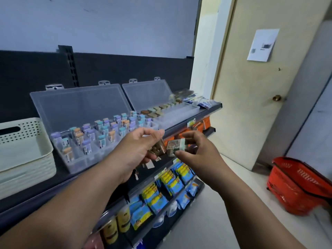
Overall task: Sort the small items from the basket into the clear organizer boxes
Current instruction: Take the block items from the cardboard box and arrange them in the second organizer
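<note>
1 head-worn wide-angle view, looking forward and down, close over the shelf [179, 127], tilted

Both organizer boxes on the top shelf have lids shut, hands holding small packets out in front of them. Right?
Not quite. In the head view both clear organizer boxes stand with lids open, tilted back. The rest holds: left hand and right hand hold small packets in front of them.

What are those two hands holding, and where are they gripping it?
Right hand pinches a small square packet by its right edge; left hand grips brownish packets, hold partly hidden.
</note>
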Demonstrator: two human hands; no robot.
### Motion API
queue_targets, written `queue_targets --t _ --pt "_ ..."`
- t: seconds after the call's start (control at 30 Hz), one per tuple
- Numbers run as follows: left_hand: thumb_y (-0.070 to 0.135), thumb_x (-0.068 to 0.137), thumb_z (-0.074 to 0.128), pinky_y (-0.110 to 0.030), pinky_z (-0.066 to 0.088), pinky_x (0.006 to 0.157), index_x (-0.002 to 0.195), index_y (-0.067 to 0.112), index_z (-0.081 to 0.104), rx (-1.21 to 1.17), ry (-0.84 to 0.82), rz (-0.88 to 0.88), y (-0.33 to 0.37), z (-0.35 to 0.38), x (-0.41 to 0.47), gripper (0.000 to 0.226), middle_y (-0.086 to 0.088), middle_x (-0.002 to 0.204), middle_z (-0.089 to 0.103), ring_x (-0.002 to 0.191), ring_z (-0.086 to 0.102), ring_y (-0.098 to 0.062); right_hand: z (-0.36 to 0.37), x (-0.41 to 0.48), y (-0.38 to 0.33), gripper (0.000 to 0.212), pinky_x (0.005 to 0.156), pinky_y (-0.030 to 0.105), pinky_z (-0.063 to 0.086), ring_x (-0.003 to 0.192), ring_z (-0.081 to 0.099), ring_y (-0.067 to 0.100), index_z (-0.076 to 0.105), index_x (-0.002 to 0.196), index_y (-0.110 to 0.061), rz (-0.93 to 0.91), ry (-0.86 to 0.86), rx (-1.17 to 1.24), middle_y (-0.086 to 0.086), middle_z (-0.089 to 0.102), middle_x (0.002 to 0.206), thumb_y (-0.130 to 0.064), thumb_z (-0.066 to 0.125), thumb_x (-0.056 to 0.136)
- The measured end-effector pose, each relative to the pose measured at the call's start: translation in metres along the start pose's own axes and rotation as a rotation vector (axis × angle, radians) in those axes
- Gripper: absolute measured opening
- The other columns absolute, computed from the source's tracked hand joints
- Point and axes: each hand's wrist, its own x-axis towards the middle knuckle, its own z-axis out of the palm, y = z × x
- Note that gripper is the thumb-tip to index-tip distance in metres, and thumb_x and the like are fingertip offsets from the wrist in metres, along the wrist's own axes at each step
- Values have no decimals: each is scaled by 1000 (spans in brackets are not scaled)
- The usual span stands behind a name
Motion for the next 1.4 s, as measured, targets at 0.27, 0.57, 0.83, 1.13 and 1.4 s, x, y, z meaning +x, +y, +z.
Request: queue_targets --t 0.27,0.57,0.83,1.13,1.4 --pt "7 78 73 -25 53 58 103 7 57 -45 -60 -6 16 4 109 29 -17 90 70 65 65 -19 -11 106 19 39 75 30 55 90 67 16 54 111 -25 9 33 -27 -6 63 100 -6 72 81" --pt "2 79 72 -31 58 70 107 12 58 126 -14 49 29 13 194 33 -13 96 69 78 71 -22 -31 198 43 44 60 22 50 79 64 7 52 120 -28 -13 17 -81 -10 60 111 -8 66 84" --pt "17 73 80 -20 55 65 108 28 59 464 204 131 25 23 270 42 7 101 63 87 63 -10 -51 298 77 50 73 21 50 91 64 5 51 129 -26 -104 -77 -189 -10 59 116 -16 72 84" --pt "25 75 79 -27 49 75 114 28 58 757 376 -17 6 54 347 45 6 110 57 97 57 -13 -58 405 121 55 87 23 45 105 57 12 51 135 -23 -252 -336 -409 -4 54 129 -22 73 84" --pt "29 73 77 -37 51 85 102 24 66 993 390 -177 -2 71 377 32 5 99 62 91 57 -16 -32 448 134 43 91 34 50 101 58 15 60 120 -26 -330 -603 -507 -6 59 111 -23 76 80"
